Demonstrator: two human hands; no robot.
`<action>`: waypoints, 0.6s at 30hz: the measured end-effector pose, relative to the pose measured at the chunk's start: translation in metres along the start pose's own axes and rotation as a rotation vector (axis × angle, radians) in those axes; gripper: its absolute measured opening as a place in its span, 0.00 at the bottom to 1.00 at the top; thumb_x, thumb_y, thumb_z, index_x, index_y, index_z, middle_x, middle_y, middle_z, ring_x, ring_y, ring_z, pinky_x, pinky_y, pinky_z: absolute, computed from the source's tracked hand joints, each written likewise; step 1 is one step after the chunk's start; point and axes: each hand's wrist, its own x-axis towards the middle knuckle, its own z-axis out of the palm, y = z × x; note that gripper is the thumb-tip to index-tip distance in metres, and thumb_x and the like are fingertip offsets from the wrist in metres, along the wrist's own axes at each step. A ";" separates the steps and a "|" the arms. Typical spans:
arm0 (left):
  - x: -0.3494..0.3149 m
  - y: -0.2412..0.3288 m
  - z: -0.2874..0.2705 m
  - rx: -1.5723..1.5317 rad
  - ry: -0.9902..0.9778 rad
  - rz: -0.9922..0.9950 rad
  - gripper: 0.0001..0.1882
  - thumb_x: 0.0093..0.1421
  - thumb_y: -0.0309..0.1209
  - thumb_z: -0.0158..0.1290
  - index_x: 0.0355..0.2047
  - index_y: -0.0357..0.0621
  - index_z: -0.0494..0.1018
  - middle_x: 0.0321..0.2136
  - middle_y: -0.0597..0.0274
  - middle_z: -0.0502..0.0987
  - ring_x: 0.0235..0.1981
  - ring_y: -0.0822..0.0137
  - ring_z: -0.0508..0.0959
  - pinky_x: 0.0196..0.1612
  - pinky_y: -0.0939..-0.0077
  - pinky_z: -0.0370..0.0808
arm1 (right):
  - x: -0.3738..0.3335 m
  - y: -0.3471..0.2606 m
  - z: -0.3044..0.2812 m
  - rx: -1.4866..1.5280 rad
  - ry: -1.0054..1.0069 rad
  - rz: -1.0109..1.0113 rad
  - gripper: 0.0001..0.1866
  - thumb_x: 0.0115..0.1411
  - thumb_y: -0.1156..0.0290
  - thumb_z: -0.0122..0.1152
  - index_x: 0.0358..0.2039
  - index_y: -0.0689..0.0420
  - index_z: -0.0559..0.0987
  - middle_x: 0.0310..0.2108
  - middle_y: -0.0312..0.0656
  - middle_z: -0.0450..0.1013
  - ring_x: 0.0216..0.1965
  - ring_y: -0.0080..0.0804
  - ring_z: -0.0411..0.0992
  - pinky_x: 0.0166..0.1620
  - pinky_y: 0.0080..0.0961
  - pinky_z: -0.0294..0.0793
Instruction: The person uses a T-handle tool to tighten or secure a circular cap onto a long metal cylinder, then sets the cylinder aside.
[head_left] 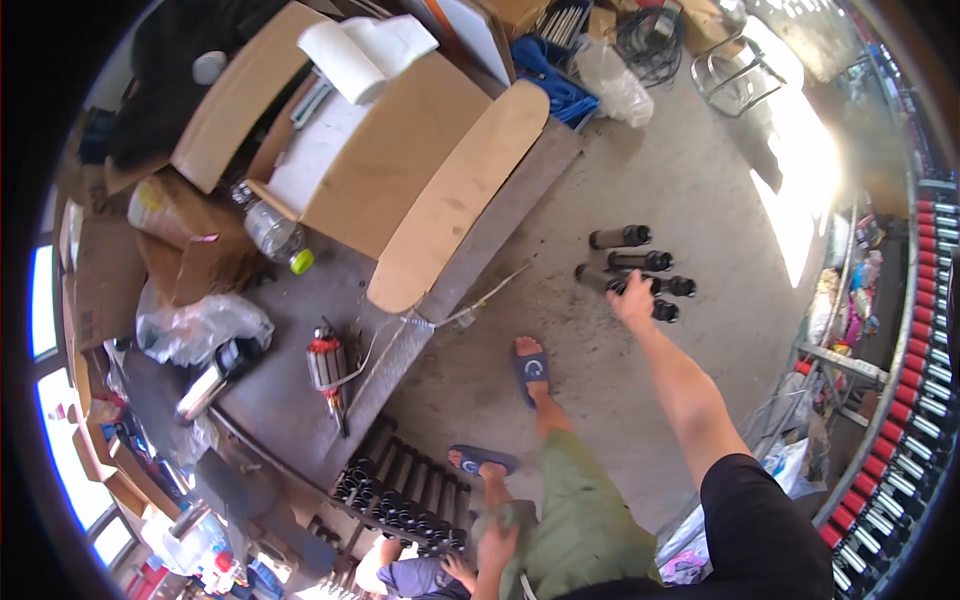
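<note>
My right arm stretches down to a group of dark tubes on the concrete floor, each with a black ribbed end. My right hand (632, 302) is on the middle of the group, its fingers closed round one dark tube (592, 276). Beyond it lie two similar tubes, a far one (620, 237) and a nearer one (640, 261). More black ends (680, 286) stick out to the right of my fingers. My left hand (497, 545) hangs low beside my left thigh, blurred, with its fingers hard to make out.
At left, a metal workbench (385, 385) carries an open cardboard box (385, 160), a bottle (272, 230) and a red-and-grey motor armature (328, 368). Below it stand racked dark tubes (420, 475). Another person (420, 578) is close by at bottom. Shelves of red-and-silver rods (905, 400) curve along the right.
</note>
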 end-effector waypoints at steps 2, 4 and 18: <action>-0.026 -0.094 0.004 -0.070 0.031 -0.206 0.24 0.59 0.42 0.60 0.50 0.39 0.73 0.29 0.49 0.81 0.31 0.51 0.82 0.34 0.60 0.78 | 0.042 0.001 0.030 -0.022 -0.004 0.024 0.33 0.50 0.57 0.73 0.52 0.51 0.65 0.50 0.59 0.64 0.46 0.64 0.74 0.49 0.51 0.77; -0.040 -0.169 0.000 -0.638 0.178 -0.514 0.17 0.62 0.34 0.57 0.44 0.31 0.74 0.24 0.55 0.81 0.23 0.64 0.82 0.24 0.72 0.79 | 0.075 0.008 0.039 -0.035 0.001 0.098 0.31 0.51 0.58 0.71 0.52 0.51 0.66 0.51 0.57 0.64 0.47 0.62 0.74 0.49 0.50 0.77; 0.007 -0.238 -0.005 -0.344 0.361 -0.484 0.21 0.57 0.43 0.58 0.41 0.37 0.75 0.35 0.45 0.82 0.40 0.49 0.81 0.46 0.59 0.75 | -0.028 0.022 -0.007 0.053 -0.197 -0.461 0.27 0.59 0.58 0.65 0.52 0.64 0.74 0.38 0.47 0.77 0.39 0.39 0.76 0.43 0.34 0.74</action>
